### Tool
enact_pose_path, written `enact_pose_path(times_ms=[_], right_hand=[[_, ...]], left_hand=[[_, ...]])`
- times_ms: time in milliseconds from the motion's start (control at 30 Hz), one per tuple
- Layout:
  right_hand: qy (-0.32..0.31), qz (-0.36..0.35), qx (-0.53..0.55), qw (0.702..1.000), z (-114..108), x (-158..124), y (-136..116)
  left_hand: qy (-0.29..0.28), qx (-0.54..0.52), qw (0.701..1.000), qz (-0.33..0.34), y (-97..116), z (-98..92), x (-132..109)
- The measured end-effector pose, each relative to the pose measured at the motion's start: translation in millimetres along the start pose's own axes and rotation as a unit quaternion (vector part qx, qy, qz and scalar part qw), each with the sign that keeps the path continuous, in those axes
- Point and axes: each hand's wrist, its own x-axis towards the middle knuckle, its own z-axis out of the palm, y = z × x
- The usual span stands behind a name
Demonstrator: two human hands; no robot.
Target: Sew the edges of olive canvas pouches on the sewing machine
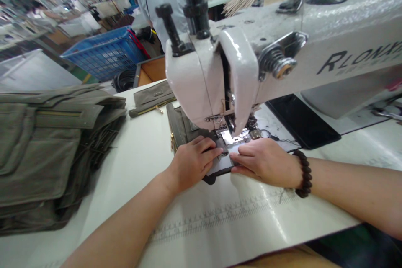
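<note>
A white sewing machine (201, 79) stands over the work, its presser foot and needle close to both hands. My left hand (194, 161) presses with curled fingers on an olive fabric piece (184, 127) with a brass zipper, its edge reaching the needle area. Across the bright metal needle plate (234, 137), my right hand (266, 161) rests on the machine bed, fingers bent and pressed together. Whatever lies in its fingertips is too small or hidden to tell. A dark beaded bracelet (303, 173) circles the right wrist.
A thick stack of olive fabric pieces (40, 155) lies left. Behind the work is another zippered piece (153, 96). A black phone-like slab (303, 121) lies under the machine arm. Printed ruler marks (216, 217) cross the front. A blue crate (103, 52) and a person (160, 0) are beyond.
</note>
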Motion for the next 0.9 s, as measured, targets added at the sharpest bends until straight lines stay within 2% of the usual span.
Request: enact_pose_path(times_ms=[167, 333, 500, 633, 733, 900], right_hand=[[0.013, 0.018, 0.013, 1.000, -1.6, -1.4, 0.6], [0.011, 0.006, 0.001, 1.000, -1.2, -1.0, 0.9], [-0.038, 0.025, -0.009, 0.999, -3.1, 1.1, -0.2], [-0.065, 0.044, 0.003, 0.997, -4.7, 3.5, -0.8], [-0.073, 0.050, 0.020, 0.996, -4.8, 4.4, -0.6], [-0.073, 0.064, 0.034, 0.995, -4.1, 4.0, -0.4]], left_hand=[[0.001, 0.008, 1.000, 0.004, -0.3, 1.4, 1.3], [-0.018, 0.032, 0.999, 0.009, 1.4, 1.3, 2.5], [-0.030, 0.066, 0.997, 0.024, 1.8, 1.6, 1.6], [-0.006, 0.059, 0.997, 0.042, -1.0, 2.9, -1.2], [0.010, 0.041, 0.998, 0.044, -2.1, 3.4, -2.2], [-0.008, 0.052, 0.998, 0.039, -1.6, 3.0, -1.2]])
